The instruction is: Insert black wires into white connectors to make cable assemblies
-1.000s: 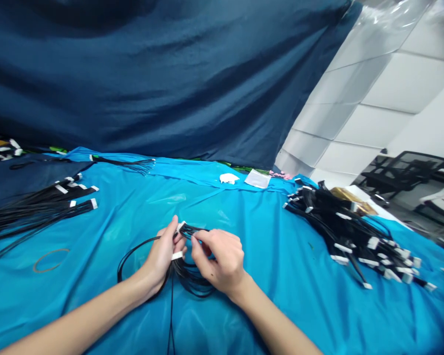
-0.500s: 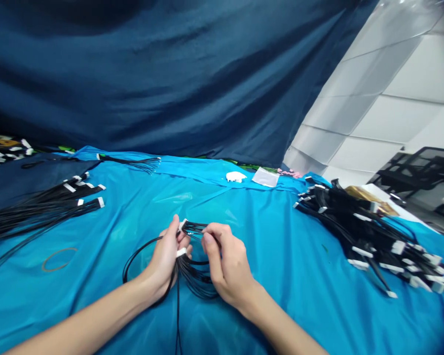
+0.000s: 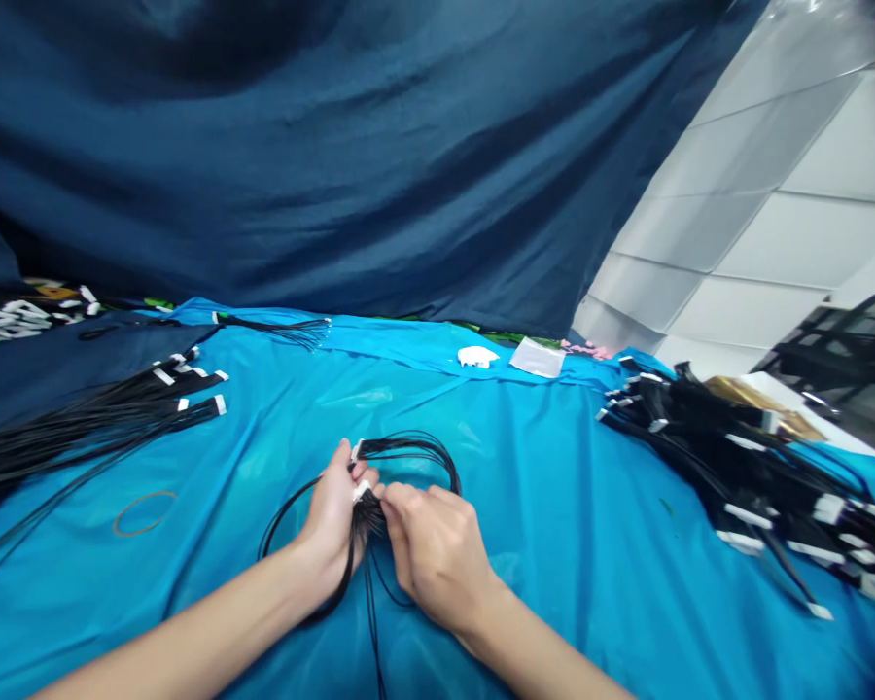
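My left hand (image 3: pixel 333 520) is closed around a black wire harness (image 3: pixel 415 447), thumb pointing up. A white connector (image 3: pixel 357 450) shows by the thumb, and a second white connector (image 3: pixel 362 491) sits at the fingertips with thin black wires fanning out of it. My right hand (image 3: pixel 441 544) pinches a thin black wire just right of that second connector; the wire's end is hidden by the fingers. Loops of wire arch above the right hand and curve left of the left hand. Loose wires hang down over the blue cloth (image 3: pixel 540 467).
Bundles of black wires with white connectors lie at left (image 3: pixel 102 418). A large heap of harnesses (image 3: pixel 707 457) lies at right. Further back are a short wire bundle (image 3: pixel 277 329), white pieces (image 3: pixel 477 357) and a clear bag (image 3: pixel 538 358). A rubber band (image 3: pixel 146 513) lies at left.
My right hand has moved down and left, from the wires near the upper connector to beside the lower one. Wires from the upper connector now arch freely. The view has shifted slightly left.
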Action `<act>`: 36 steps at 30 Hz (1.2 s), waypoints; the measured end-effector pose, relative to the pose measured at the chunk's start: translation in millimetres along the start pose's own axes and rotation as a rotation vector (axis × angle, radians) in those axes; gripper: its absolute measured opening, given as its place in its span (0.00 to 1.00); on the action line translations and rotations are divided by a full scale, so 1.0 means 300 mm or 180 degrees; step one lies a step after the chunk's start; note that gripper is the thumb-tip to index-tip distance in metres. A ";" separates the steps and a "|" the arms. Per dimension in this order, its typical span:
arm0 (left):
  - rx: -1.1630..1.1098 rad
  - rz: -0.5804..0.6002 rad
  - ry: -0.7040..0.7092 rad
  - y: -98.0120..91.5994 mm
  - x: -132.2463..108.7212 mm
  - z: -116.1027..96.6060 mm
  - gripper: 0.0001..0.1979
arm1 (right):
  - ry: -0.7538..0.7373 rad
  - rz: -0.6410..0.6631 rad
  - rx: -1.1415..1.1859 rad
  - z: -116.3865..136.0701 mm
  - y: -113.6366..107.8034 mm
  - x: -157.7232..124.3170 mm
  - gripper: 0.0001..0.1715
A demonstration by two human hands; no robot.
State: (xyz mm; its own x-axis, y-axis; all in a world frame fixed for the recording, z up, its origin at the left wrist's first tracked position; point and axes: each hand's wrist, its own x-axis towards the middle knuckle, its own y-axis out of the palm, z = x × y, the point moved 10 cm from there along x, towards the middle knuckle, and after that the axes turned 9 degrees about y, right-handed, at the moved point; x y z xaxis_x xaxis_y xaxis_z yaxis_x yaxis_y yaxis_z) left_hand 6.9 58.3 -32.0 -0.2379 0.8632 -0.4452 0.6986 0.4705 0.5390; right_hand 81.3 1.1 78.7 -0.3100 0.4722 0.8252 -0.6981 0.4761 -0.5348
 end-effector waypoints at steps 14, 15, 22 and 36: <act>0.1035 0.0664 0.0850 0.050 0.033 -0.058 0.20 | 0.0319 0.0980 0.0377 -0.083 0.042 0.014 0.10; 0.1020 0.0655 0.0903 0.051 0.032 -0.062 0.20 | 0.0349 0.1069 0.0394 -0.086 0.051 0.010 0.10; 0.0952 0.0653 0.0943 0.054 0.028 -0.065 0.21 | 0.0437 0.1196 0.0387 -0.093 0.082 -0.009 0.11; 0.0486 0.0479 -0.0276 0.014 -0.016 0.118 0.13 | 0.0285 -0.0288 0.0307 -0.108 -0.044 0.012 0.07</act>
State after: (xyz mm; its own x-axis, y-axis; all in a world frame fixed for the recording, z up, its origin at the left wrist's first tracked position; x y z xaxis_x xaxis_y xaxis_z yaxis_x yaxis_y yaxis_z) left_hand 34.8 49.6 -52.9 -0.0691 0.8995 -0.4314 0.8174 0.2990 0.4924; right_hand 110.3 20.7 82.7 -0.1871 0.4969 0.8474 -0.7806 0.4484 -0.4354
